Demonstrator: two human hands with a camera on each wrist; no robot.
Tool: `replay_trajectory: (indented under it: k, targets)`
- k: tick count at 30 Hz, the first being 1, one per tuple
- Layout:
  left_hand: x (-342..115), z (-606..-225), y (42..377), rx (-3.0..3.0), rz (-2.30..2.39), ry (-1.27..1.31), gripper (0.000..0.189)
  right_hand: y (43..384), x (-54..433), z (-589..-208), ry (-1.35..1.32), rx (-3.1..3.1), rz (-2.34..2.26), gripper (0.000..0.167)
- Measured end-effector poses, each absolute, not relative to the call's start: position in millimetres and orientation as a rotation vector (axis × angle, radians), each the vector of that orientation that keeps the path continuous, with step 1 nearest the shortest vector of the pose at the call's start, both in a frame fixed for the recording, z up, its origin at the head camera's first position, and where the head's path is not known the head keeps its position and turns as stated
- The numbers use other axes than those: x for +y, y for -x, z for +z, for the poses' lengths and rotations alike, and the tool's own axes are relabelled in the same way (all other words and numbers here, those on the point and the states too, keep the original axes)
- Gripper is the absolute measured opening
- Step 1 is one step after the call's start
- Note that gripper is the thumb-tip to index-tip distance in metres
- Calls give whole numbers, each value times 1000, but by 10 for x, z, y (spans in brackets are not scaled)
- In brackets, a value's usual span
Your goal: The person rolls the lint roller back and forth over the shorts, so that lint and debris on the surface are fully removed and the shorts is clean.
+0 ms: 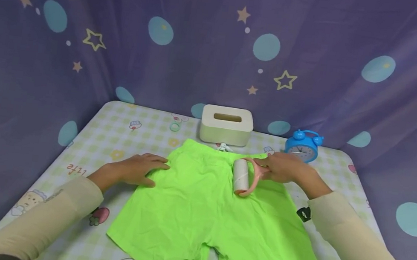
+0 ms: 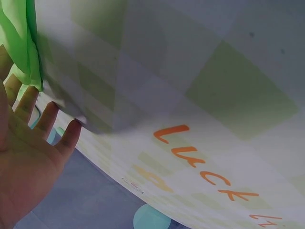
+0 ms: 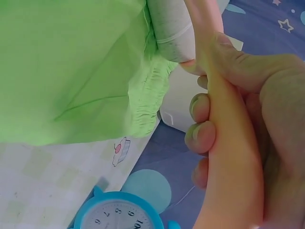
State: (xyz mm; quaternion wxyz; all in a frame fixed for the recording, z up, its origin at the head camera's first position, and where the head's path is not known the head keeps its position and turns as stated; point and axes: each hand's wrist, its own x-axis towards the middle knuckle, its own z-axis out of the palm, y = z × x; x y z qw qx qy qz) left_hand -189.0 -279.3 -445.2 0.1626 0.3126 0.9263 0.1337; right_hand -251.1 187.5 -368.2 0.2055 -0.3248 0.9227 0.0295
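Observation:
Bright green shorts (image 1: 184, 204) lie spread out on the table, waistband toward the back and legs toward me. In the right hand (image 1: 283, 167) is a lint roller (image 1: 241, 177) with a pink handle (image 3: 233, 143); fingers and thumb wrap round that handle. Its white roll (image 3: 174, 28) rests on the shorts just below the waistband, right of the middle. My left hand (image 1: 138, 169) lies at the left edge of the shorts, fingers extended, fingertips touching the green cloth (image 2: 19, 43).
A tissue box (image 1: 226, 127) stands behind the waistband. To its right is a blue alarm clock (image 1: 302, 146), close behind the right hand. A small green ring (image 1: 175, 127) lies at the back left. Purple curtains (image 1: 199, 73) hang round the checked tablecloth (image 1: 107, 135).

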Motion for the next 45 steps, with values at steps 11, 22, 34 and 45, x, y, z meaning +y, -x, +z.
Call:
replay_trajectory:
  k: [11, 22, 34, 45]
  targets:
    - [-2794, -4409, 1889, 2653, 375, -874, 65, 2575, 1830, -3917, 1031, 2578, -105, 62]
    - [-2801, -4413, 1910, 2655, 376, -883, 65, 2591, 1600, -4044, 1099, 2516, -303, 63]
    - [-2812, -4490, 1875, 2637, 351, -857, 66, 2555, 1262, -4222, 1160, 2497, -336, 65]
    - [-2792, -4493, 1921, 2652, 319, -834, 66, 2545, 793, -4270, 1234, 2511, -375, 65]
